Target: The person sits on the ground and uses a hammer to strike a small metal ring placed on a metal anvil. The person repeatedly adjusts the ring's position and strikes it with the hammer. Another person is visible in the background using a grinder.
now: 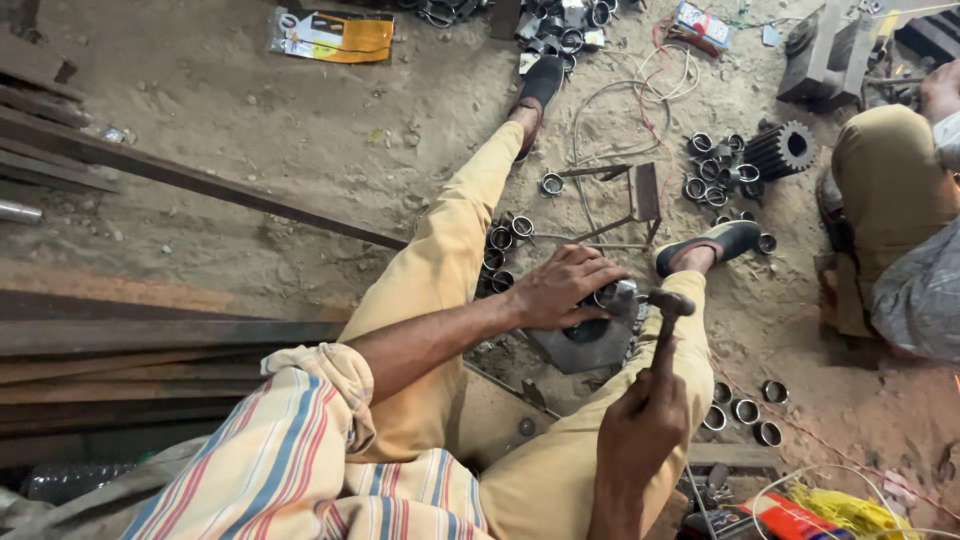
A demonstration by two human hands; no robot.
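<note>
My left hand (556, 287) is closed on a small shiny metal ring piece (617, 295) and holds it on a dark steel block (588, 347) between my legs. My right hand (643, 425) grips the handle of a hammer (668, 320). The hammer's head sits right beside the metal piece, at its right side. Both of my legs in tan trousers stretch out over the sandy floor, with dark slippers on the feet.
Several short metal rings lie in clusters (715, 170) (743, 410) (503, 245). A black toothed gear (783, 150) stands at the upper right. Another person (900, 200) sits at the right. Long steel bars (170, 335) lie to my left. Wires (640, 95) run across the floor.
</note>
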